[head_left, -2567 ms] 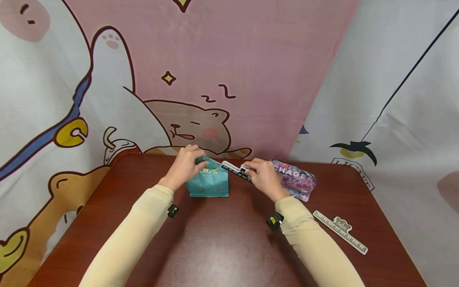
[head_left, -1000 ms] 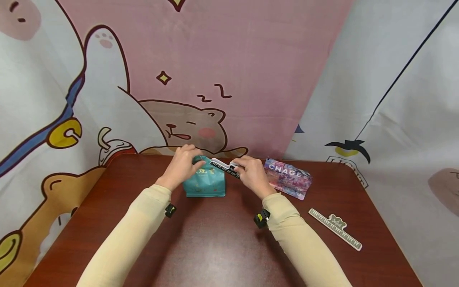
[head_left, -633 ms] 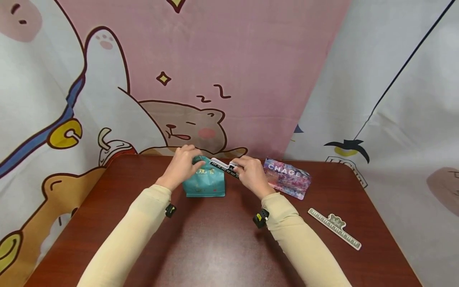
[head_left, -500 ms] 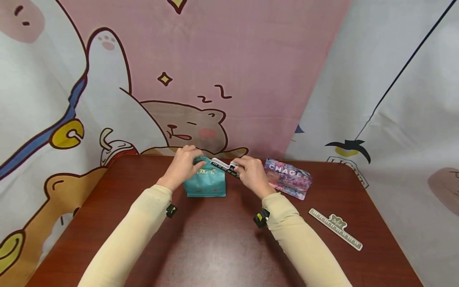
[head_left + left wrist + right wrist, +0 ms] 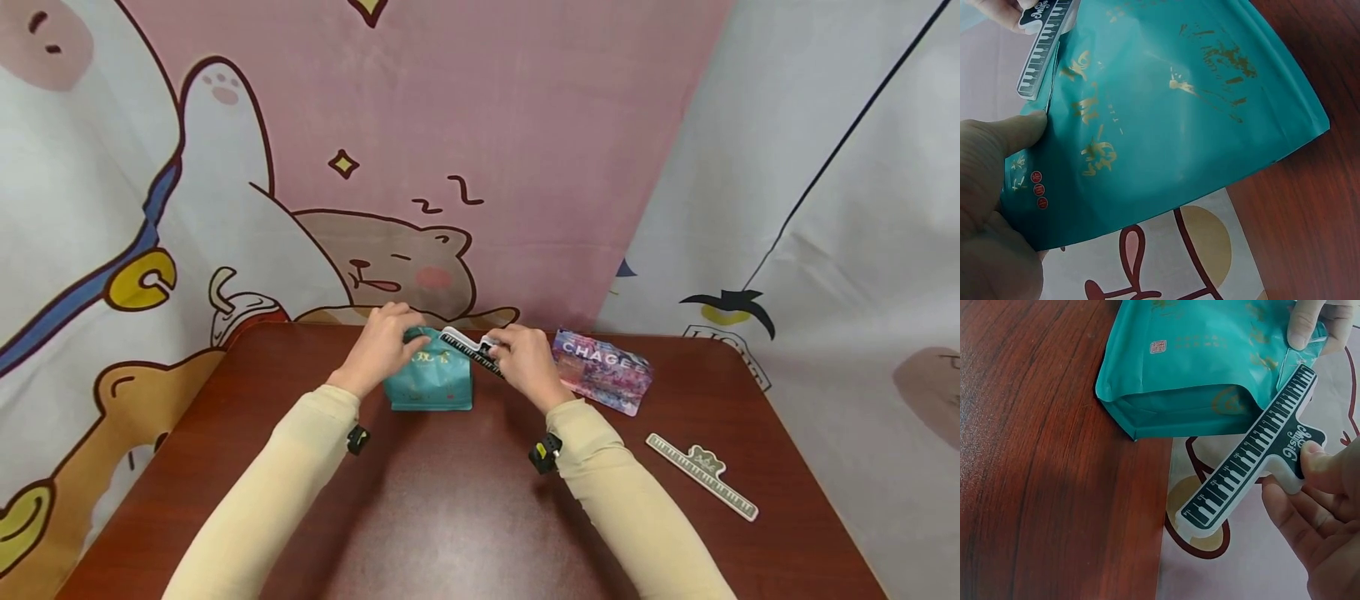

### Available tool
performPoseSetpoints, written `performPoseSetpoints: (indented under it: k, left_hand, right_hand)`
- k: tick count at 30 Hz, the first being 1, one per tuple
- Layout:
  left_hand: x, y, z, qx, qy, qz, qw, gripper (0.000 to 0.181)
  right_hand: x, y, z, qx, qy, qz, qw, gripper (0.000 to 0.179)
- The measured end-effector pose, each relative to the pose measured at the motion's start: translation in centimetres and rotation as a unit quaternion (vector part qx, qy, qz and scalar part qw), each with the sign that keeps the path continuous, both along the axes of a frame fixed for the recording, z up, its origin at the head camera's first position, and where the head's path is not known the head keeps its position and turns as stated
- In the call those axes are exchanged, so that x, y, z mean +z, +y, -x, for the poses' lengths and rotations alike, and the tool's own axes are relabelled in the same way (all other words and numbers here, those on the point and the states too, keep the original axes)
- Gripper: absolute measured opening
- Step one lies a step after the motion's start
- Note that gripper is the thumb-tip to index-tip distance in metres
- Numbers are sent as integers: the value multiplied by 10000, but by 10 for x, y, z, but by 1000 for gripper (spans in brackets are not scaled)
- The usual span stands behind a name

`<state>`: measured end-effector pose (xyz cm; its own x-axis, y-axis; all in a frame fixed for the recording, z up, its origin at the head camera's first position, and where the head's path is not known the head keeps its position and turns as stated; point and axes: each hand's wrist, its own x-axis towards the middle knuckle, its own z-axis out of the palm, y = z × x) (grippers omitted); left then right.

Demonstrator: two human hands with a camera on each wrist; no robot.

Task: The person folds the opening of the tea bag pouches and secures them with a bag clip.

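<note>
A teal pouch bag (image 5: 429,383) with gold lettering stands near the table's back edge. My left hand (image 5: 382,346) pinches its folded top between thumb and fingers, the thumb (image 5: 1022,130) lying on the near face. My right hand (image 5: 528,362) holds a long black and white piano-keyboard clip (image 5: 1254,456) by its "Music" tab, thumb on one side and fingers on the other. The clip slants, and its far end lies at the bag's top edge beside my left thumb. Whether its jaws have the fold between them I cannot tell.
To the right of my right hand lies a purple-pink "CHAGEE" pouch (image 5: 603,372). A second piano-pattern clip (image 5: 702,475), grey-green and white, rests near the right edge of the reddish-brown table (image 5: 465,517). A cartoon cloth (image 5: 525,167) hangs just behind.
Since the oldest frame, the right hand and clip have come left towards the bag's top. Lately the clip has tilted slightly. The left hand keeps its grip on the bag.
</note>
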<state>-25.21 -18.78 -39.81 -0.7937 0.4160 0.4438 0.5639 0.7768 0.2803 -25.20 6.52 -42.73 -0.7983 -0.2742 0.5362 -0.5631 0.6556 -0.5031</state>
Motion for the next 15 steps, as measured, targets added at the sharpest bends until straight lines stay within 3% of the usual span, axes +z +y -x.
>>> performPoseSetpoints:
  k: [15]
  left_hand:
    - [2, 0, 0, 42, -62, 19, 10000, 16]
  right_hand:
    - [4, -4, 0, 77, 12, -59, 10000, 17]
